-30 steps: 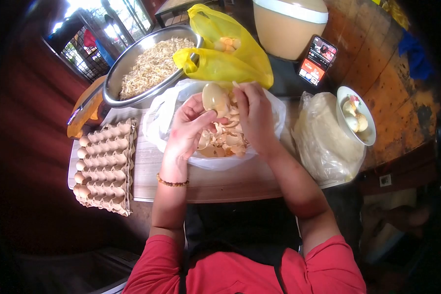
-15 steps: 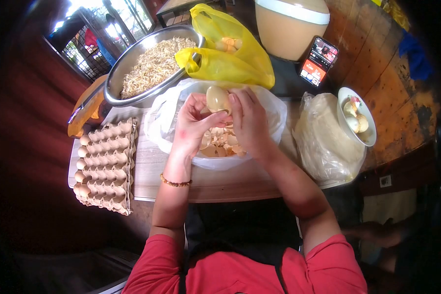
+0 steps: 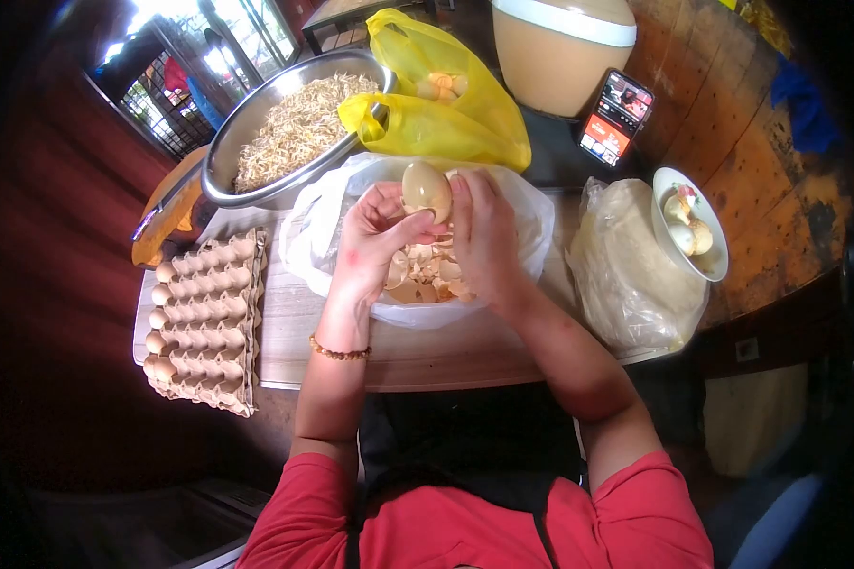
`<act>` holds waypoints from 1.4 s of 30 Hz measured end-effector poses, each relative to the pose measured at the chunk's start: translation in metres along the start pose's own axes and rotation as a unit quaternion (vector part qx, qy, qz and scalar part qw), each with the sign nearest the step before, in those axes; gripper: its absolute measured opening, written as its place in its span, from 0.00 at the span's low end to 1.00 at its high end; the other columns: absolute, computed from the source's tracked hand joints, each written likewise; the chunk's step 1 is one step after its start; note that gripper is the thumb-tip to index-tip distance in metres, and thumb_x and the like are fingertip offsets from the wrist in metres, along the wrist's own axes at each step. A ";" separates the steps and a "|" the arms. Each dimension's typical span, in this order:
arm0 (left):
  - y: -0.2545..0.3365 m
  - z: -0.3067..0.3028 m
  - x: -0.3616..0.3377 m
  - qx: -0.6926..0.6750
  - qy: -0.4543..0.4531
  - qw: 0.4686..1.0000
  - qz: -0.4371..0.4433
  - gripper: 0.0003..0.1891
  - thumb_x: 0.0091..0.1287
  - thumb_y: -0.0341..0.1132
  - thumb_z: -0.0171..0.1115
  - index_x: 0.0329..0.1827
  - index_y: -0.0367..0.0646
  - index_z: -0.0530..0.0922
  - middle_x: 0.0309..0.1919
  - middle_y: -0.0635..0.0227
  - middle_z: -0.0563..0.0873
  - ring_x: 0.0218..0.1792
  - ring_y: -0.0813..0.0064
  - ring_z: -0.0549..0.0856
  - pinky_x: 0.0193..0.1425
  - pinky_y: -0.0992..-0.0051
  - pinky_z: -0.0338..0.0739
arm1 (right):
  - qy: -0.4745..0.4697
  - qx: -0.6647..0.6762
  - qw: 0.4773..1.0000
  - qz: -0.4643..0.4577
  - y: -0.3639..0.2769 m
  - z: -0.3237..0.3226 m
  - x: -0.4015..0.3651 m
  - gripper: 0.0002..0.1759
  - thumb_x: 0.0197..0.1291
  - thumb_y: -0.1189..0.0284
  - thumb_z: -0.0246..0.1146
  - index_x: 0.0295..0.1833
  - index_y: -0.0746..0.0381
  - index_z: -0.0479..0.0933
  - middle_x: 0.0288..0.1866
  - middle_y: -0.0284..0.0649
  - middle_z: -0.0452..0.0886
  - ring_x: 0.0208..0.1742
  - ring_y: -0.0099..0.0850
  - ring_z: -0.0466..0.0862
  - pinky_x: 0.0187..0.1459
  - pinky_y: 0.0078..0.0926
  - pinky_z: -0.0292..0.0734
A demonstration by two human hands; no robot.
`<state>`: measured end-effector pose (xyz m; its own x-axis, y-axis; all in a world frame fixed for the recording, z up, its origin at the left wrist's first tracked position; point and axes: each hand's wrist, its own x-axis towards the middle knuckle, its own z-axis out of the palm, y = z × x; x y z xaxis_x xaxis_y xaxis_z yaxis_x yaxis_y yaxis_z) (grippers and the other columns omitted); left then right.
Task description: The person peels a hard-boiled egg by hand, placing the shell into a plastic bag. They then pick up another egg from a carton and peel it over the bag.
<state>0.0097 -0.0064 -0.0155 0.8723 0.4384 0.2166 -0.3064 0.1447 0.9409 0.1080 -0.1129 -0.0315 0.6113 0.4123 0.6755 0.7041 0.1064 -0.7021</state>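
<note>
An egg (image 3: pixel 427 187), its upper part smooth, shiny and bare of shell, is held upright between both hands. Shell still shows around its lower end. My left hand (image 3: pixel 381 228) grips it from the left, with the thumb across the bottom. On the other side, the fingers of my right hand (image 3: pixel 479 218) press on the egg's right edge. Beneath the hands lies a white plastic bag (image 3: pixel 318 228), spread open, with broken eggshells (image 3: pixel 432 275) inside it.
At left stands an egg carton (image 3: pixel 218 318) with several eggs along one edge. Behind are a metal basin (image 3: pixel 220 180) of bean sprouts and a yellow bag (image 3: pixel 484 123). A phone (image 3: pixel 617 119), a clear plastic bag (image 3: pixel 636 275) and a bowl (image 3: pixel 716 237) with eggs are at right.
The egg has turned more upright and shifted slightly right between my fingers. Both hands keep nearly the same place. A limb at the lower right edge has moved.
</note>
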 end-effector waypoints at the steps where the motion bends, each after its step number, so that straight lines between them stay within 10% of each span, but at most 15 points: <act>1: 0.000 0.000 0.000 0.000 0.000 1.000 0.001 0.15 0.63 0.22 0.63 0.51 0.31 0.74 0.43 0.56 0.86 0.38 0.69 0.88 0.43 0.76 0.83 | 0.000 0.000 1.000 -0.001 0.001 0.000 0.000 0.09 0.68 0.75 0.50 0.44 0.70 0.72 0.40 0.54 0.75 0.43 0.55 0.74 0.44 0.45 0.71; 22: 0.007 -0.003 -0.002 -0.023 -0.046 0.997 -0.054 0.20 0.68 0.29 0.60 0.60 0.30 0.71 0.46 0.57 0.84 0.43 0.69 0.87 0.39 0.81 0.82 | -0.003 0.109 0.991 0.077 -0.003 -0.007 0.005 0.17 0.70 0.65 0.51 0.45 0.68 0.78 0.41 0.51 0.80 0.42 0.48 0.81 0.46 0.41 0.73; 42: -0.004 -0.011 -0.005 -0.058 0.025 0.998 -0.021 0.18 0.70 0.32 0.56 0.59 0.32 0.73 0.48 0.60 0.84 0.40 0.74 0.87 0.38 0.79 0.81 | -0.057 -0.016 0.989 -0.138 -0.007 -0.011 0.007 0.11 0.65 0.74 0.57 0.51 0.65 0.76 0.42 0.46 0.75 0.42 0.46 0.79 0.43 0.38 0.75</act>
<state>0.0027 0.0003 -0.0234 0.8667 0.4721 0.1610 -0.3139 0.2653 0.9117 0.1114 -0.1208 -0.0192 0.3514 0.4708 0.8093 0.8508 0.2001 -0.4858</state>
